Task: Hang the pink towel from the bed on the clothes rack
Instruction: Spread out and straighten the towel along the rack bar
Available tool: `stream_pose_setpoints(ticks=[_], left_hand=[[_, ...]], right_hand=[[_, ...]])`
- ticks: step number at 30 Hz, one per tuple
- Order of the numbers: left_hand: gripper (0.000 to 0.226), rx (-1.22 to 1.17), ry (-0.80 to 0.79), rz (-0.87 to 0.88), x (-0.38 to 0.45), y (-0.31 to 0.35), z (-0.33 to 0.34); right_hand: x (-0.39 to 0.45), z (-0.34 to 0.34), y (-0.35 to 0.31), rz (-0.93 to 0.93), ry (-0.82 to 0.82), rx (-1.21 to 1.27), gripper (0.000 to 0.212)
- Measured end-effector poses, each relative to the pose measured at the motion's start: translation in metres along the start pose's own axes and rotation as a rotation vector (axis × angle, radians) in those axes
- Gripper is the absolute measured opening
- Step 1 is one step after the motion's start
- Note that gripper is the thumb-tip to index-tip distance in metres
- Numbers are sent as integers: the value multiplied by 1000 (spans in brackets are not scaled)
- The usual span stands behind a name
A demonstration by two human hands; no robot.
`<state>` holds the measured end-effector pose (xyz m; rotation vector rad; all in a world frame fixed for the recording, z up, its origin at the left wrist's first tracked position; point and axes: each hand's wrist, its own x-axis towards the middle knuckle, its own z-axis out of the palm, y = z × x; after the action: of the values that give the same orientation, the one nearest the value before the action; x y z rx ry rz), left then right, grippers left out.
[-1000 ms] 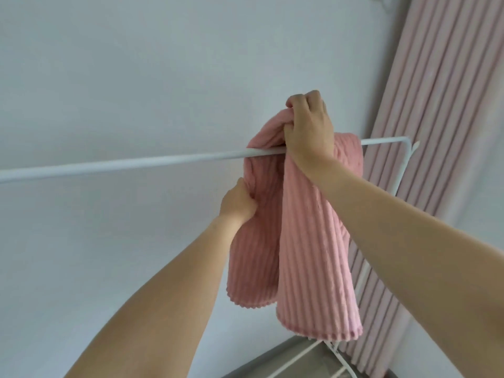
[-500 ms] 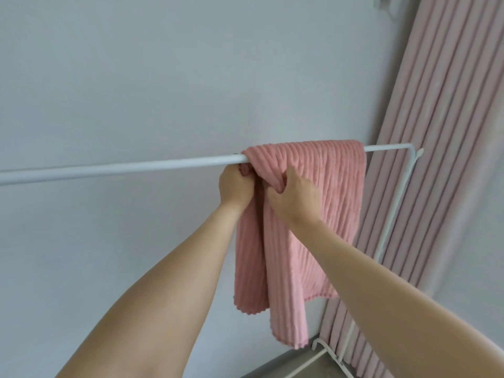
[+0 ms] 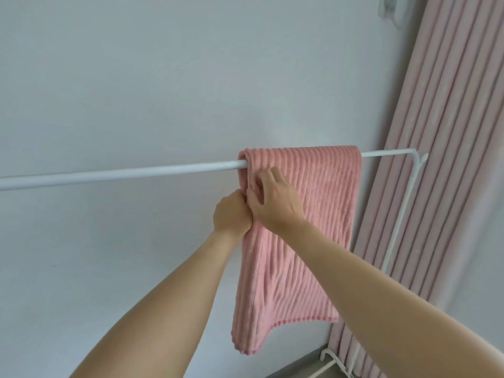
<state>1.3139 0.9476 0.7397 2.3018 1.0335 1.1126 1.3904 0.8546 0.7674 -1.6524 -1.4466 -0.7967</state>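
From your head camera, the pink towel (image 3: pixel 313 214) hangs draped over the top bar of the white clothes rack (image 3: pixel 122 174), close to the bar's right end, just short of the corner where the bar bends down into the right upright. It is a plush, ribbed cloth: raised cords run down its length, and a small scalloped trim lines the bottom hem. The top fold sits flat and wide across the bar, while lower down the fabric gathers toward the left, so the cords slant and the hem hangs unevenly, the left corner dropping lower than the right. Your left hand (image 3: pixel 231 214) is curled into a closed grip on the towel's left edge, just below the bar. Your right hand (image 3: pixel 275 199) touches it, fingers partly bent and pinching a fold of the front layer near that same edge. Both forearms reach up from the bottom of the view. Behind the rack is a plain pale wall (image 3: pixel 163 77), and a pleated pink curtain (image 3: pixel 450 159) hangs beside the right upright.
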Motion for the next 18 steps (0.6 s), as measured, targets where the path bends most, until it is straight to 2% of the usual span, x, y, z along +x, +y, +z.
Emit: stream_pose_setpoints(ticks=[2, 4, 5, 8, 10, 12, 14, 15, 18], left_hand=[[32, -174, 174, 7, -10, -3, -6], [33, -266, 365, 122, -18, 4, -11], [34, -267, 391, 187, -21, 12, -13], [36, -233, 351, 240, -21, 43, -11], [32, -231, 382, 239, -21, 61, -5], [28, -242, 411, 314, -24, 76, 1], [48, -119, 451, 409, -22, 88, 10], [59, -12, 473, 401, -22, 98, 15], [73, 190, 457, 237, -18, 120, 22]], right_hand=[[-8, 3, 13, 59, 98, 31, 14], [-6, -2, 24, 108, 187, 45, 12], [-2, -5, 28, 140, 213, 57, 13], [8, -14, 38, 206, 195, 58, 16], [10, -20, 49, 211, 211, 28, 15], [9, -28, 69, 252, 242, -12, 12], [7, -35, 94, 342, 265, -54, 9], [8, -40, 112, 405, 272, -87, 13], [22, -55, 162, 689, 310, -112, 38]])
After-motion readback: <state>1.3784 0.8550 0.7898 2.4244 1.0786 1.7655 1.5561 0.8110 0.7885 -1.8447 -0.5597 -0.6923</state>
